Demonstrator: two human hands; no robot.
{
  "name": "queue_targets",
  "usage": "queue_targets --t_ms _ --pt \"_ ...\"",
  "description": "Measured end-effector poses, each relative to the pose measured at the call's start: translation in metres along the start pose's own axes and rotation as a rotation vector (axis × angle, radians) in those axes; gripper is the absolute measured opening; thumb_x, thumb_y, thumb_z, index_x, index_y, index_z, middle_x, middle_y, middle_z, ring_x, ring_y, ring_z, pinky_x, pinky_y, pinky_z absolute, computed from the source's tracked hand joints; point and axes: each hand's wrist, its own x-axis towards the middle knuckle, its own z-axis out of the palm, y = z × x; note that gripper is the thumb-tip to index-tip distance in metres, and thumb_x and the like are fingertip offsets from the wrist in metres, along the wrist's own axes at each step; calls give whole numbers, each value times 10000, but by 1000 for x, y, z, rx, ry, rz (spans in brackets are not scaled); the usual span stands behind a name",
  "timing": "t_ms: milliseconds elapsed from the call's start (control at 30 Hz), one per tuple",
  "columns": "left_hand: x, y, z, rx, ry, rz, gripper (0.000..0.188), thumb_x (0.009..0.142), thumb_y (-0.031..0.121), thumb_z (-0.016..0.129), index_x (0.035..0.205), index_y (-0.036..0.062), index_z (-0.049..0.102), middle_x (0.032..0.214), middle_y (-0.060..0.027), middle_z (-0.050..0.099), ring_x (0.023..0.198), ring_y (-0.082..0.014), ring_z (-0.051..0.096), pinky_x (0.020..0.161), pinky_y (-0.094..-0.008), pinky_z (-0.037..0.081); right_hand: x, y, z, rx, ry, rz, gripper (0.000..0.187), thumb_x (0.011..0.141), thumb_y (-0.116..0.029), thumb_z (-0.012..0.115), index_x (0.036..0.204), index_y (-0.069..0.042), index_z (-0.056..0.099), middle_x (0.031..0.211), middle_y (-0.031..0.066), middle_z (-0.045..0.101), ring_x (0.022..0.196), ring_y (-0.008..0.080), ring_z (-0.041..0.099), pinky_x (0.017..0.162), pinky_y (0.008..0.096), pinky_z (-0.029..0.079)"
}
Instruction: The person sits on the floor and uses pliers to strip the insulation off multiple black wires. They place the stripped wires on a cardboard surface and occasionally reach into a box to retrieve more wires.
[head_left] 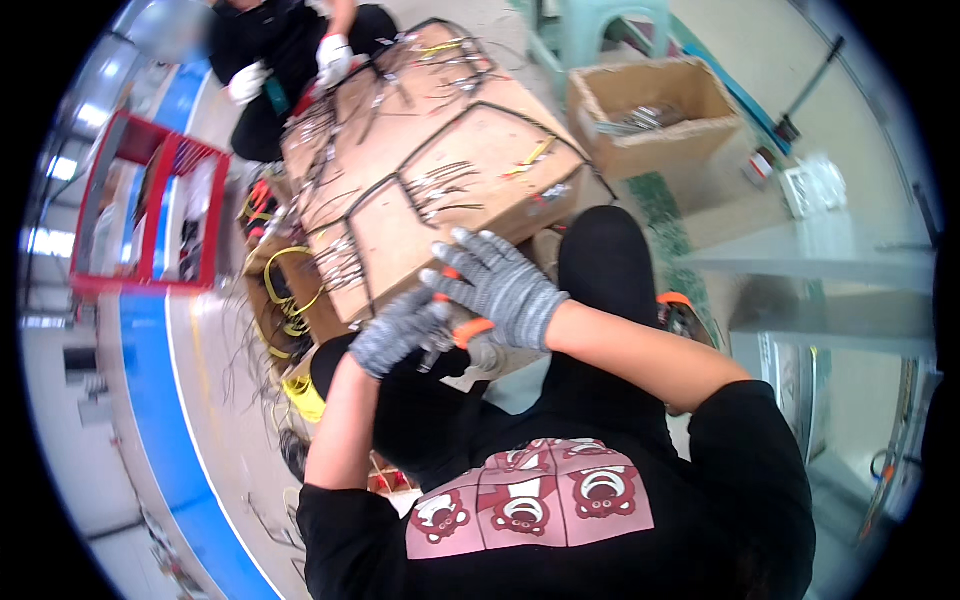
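The orange-handled tool (473, 331) sits between the two hands, just above the person's lap and at the near edge of the brown cardboard box (480, 150). The clear stretch of its orange grip has its long axis running from 2 o'clock down to 8 o'clock, with greyish metal beside its 8 o'clock end; blur hides which way the working end points. Another bit of red-orange shows at the fingers of the right hand (500, 288), its link to the tool unclear.

That right hand, in a grey knit glove, lies over the tool with fingers fairly straight and slightly parted, pointing toward 10 to 11 o'clock; how firmly it holds anything cannot be told. The left hand (402, 330), gloved alike, is partly curled, fingers toward 2 o'clock, near the metal; its grip is too blurred to tell.

From the hands, the box lies at 12 o'clock. On it, the nearest black cable harness (440, 135) runs mainly from 8 to 2 o'clock, with branches of thin wires. An open carton (650, 125) stands between 1 and 2 o'clock, and a white-gloved co-worker (290, 70) sits at 11 o'clock.
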Motion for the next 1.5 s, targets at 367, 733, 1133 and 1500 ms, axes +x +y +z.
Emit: queue_targets --t_ms 367,733,1133,1500 --pt "-44 6 -26 93 104 149 340 881 325 510 1018 15 533 841 -24 578 704 -71 503 617 -208 419 39 -12 -25 -104 -335 -102 723 634 -292 641 1270 -69 379 1091 139 493 1037 295 460 941 440 298" --pt "136 -16 -160 654 692 435 221 815 206 573 952 32 572 826 -106 624 727 -213 598 676 -303 467 129 151 -66 1084 751 581 228 799 -106 614 1011 -58 545 688 -34 521 572 37 481 496 182 403" --pt "187 34 -128 983 624 451 266 822 177 558 1058 56 557 999 -144 571 909 -269 566 803 -337 448 136 194 -31 1033 626 770 286 812 -188 608 1046 -37 543 745 -6 556 599 72 503 545 218 430" --pt "158 -262 40 -488 784 -132 257 820 172 591 1035 59 506 967 -74 528 862 -154 509 757 -284 440 105 181 -57 1211 649 621 342 845 -158 539 1131 19 477 847 62 544 820 176 543 789 320 444"
